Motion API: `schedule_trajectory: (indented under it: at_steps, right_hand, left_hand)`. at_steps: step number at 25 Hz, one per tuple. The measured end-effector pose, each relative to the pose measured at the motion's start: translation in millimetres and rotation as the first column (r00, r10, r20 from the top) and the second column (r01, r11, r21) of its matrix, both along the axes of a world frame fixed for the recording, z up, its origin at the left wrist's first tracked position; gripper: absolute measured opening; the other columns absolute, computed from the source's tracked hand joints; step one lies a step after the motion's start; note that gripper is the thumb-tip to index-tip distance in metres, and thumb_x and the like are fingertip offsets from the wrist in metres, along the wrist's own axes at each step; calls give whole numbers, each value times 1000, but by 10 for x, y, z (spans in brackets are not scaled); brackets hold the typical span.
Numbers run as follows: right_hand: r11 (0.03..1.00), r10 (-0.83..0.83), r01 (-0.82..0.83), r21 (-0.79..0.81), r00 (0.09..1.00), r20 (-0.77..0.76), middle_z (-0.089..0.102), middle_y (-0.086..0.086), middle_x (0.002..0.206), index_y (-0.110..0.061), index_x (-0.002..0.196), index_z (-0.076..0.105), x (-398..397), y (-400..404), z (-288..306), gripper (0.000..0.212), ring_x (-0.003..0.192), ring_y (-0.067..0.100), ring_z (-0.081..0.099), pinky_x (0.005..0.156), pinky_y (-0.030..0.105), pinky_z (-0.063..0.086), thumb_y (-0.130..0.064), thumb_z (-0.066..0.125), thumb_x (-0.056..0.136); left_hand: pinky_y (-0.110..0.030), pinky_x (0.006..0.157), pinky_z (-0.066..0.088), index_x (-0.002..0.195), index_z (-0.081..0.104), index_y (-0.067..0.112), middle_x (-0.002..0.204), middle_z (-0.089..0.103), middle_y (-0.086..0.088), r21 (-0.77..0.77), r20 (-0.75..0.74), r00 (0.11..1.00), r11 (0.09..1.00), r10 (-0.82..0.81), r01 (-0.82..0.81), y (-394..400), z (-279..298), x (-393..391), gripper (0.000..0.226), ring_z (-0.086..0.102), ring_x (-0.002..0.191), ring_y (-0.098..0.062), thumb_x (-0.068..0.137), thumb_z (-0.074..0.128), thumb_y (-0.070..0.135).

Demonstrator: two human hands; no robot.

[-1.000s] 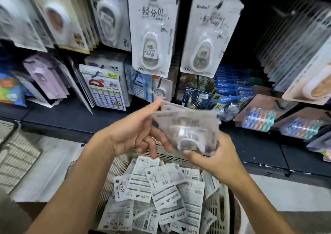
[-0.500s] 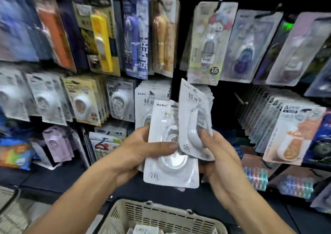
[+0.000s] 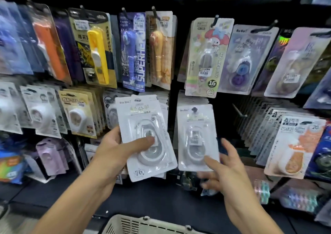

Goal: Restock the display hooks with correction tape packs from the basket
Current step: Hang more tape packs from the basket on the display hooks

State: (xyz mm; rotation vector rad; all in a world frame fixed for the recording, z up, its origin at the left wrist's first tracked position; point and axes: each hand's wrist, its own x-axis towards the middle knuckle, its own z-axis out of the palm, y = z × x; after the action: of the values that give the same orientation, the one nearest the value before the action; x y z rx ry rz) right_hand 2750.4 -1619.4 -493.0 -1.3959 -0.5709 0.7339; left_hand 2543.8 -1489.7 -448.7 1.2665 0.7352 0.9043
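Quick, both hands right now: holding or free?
Left hand: grips a stack of white correction tape packs.
Right hand: open, fingertips at the hanging white pack.

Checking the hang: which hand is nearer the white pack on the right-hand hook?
Right. The right hand touches the hanging white pack at its bottom edge; the left hand grips another pack beside it.

One head-worn wide-angle view faces forward, close to a display wall (image 3: pixel 179 54) of hanging packs; basket rim (image 3: pixel 143 223) at bottom centre.
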Motion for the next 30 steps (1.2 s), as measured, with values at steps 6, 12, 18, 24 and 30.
schedule_trajectory:
  at_steps: [6, 12, 18, 24, 30]
  right_hand:
    - [946, 314, -320, 52, 944, 102, 76, -4, 110, -42, 119, 63, -330, -17, 4, 60, 88, 18, 75, 57, 32, 57, -47, 86, 64]
    - [994, 92, -88, 72, 994, -54, 71, 13, 75, -26, 103, 69, 15, -101, 69, 31, 40, 23, 51, 36, 27, 38, -32, 79, 75]
    - [998, 64, -65, 12, 996, 59, 75, -2, 81, -43, 118, 68, -21, -72, 15, 34, 38, 15, 42, 38, 26, 37, -19, 68, 94]
    - [988, 129, -132, 85, 991, 39, 52, -32, 133, -63, 136, 33, -234, -24, -50, 82, 104, -2, 69, 98, 37, 55, -36, 84, 78]
    - [949, 140, -154, 277, 988, 69, 67, -13, 130, -42, 134, 48, -293, 61, -1, 69, 102, 21, 75, 75, 25, 60, -18, 82, 78]
  left_hand:
    - [-34, 72, 63, 115, 70, 32, 104, 80, 4, 16, -8, 993, 993, -117, 117, -210, -124, 348, 65, 78, 93, -19, 56, 97, 33]
    - [-40, 80, 59, 112, 74, 25, 106, 80, -4, -11, 129, 991, 999, 36, -35, -25, -61, 290, 44, 78, 93, -25, 69, 81, 23]
    - [-38, 81, 56, 113, 71, 25, 104, 80, 2, 52, 105, 981, 984, 162, -168, 32, 4, 220, 33, 77, 93, -19, 82, 78, 14]
    - [-29, 72, 59, 113, 71, 32, 106, 80, 4, 49, 57, 998, 999, 16, -19, -130, -103, 344, 30, 77, 94, -17, 89, 71, 15]
    - [-24, 89, 59, 121, 67, 30, 116, 77, 5, 115, -27, 961, 955, -274, 275, -301, -269, 529, 32, 73, 108, -14, 95, 67, 12]
